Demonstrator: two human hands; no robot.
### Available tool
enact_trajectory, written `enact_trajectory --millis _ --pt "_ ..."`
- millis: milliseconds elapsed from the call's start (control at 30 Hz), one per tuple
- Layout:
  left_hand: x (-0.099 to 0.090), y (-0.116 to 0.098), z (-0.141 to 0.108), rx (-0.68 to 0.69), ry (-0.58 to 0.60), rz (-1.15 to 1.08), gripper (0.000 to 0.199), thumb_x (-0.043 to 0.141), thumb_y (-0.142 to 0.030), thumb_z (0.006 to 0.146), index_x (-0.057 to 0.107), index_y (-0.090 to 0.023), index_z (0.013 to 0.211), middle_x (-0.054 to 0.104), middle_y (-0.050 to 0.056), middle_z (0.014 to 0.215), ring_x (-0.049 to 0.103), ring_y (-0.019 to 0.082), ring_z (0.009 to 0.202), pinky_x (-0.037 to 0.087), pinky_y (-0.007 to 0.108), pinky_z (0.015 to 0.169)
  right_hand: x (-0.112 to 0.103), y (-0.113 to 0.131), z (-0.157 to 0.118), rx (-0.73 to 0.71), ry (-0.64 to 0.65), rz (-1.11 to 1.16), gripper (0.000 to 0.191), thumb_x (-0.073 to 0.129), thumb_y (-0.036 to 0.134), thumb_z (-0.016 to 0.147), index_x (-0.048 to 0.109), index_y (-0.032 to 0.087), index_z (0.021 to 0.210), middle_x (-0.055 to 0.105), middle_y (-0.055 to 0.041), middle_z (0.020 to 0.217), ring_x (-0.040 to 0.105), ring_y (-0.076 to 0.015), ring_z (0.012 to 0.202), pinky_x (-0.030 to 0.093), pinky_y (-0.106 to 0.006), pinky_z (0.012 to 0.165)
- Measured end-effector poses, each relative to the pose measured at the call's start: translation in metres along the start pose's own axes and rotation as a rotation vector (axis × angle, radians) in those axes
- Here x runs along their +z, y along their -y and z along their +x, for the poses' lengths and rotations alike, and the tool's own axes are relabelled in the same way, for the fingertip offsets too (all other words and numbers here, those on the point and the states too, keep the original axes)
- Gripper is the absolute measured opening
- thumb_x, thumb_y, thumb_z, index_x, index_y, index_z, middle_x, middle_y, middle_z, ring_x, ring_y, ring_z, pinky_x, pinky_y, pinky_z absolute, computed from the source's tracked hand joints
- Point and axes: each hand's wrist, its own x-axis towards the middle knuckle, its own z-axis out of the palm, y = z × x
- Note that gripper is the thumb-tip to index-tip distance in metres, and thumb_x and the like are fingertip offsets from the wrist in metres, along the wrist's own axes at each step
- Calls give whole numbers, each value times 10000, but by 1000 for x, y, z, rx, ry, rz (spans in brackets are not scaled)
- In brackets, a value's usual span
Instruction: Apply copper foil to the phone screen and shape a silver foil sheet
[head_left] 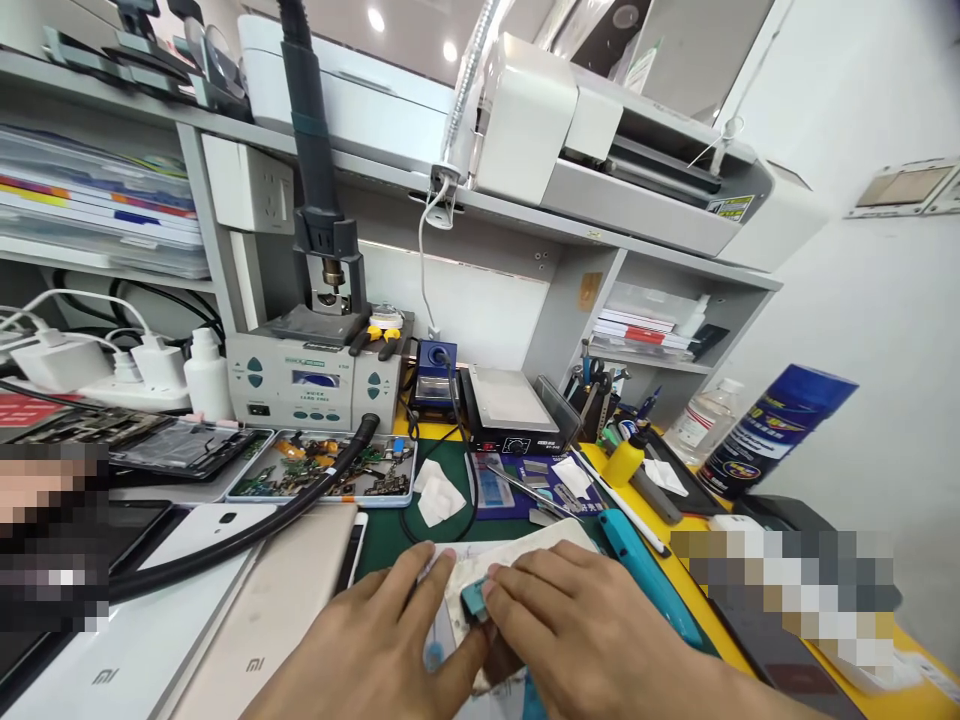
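Observation:
My left hand (pixel 386 635) lies over a pale, stained flat piece (pixel 574 535) at the bottom middle, its index and middle fingers stretched out and its thumb pointing toward my other hand. The fingers of my right hand (pixel 581 615) close round a small teal block (pixel 474 598), held over that pale piece. Most of the block is hidden by the fingers, so its kind does not show. Below the hands, white sheets show in part on a green mat (pixel 382 525). A teal-handled tool (pixel 649 575) lies just right of my right hand.
Tablets (pixel 289 590) lie at the left, crossed by a black hose (pixel 247 540). Behind them stand a tray of circuit parts (pixel 251 498), a hot-air station (pixel 315 385) and a hot plate (pixel 510 400). Tweezers (pixel 532 495), a yellow bottle (pixel 624 460) and a blue spray can (pixel 780 430) are at the right.

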Motion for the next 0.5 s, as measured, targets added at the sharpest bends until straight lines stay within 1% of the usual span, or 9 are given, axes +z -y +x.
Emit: enact_trajectory --millis 100,167,267,367,500 --pt "-5 -1 1 5 28 14 378 417 -240 999 572 -272 1342 639 194 1336 619 404 1205 634 479 769 -2 0 3 -10 107 -16 252 526 87 888 663 61 1098 757 -117 934 676 -251 792 493 -382 689" --pt "-8 -2 1 -5 48 14 385 417 -253 1003 563 -269 1358 640 199 1335 615 406 1211 634 479 766 -4 1 3 -25 144 -30 232 553 114 887 663 64 1085 757 -123 949 677 -258 802 492 -388 687" --pt "-14 -5 1 -17 58 3 371 387 -264 1016 600 -284 1318 631 199 1347 620 405 1204 635 482 742 -4 3 1 -34 99 -53 182 557 149 912 678 78 1027 765 -127 915 681 -256 796 480 -378 654" --pt "-20 -8 2 -34 46 -2 365 378 -277 1019 643 -265 1270 640 211 1328 633 406 1179 628 501 736 -3 4 1 -40 55 -78 189 551 137 906 684 67 1022 764 -125 896 669 -248 752 472 -378 639" --pt "-23 -10 3 -55 31 -22 362 407 -275 1010 650 -245 1276 662 209 1293 629 398 1177 618 511 762 -5 4 3 -50 136 -75 222 589 117 863 666 67 1064 752 -110 971 664 -241 797 474 -376 678"
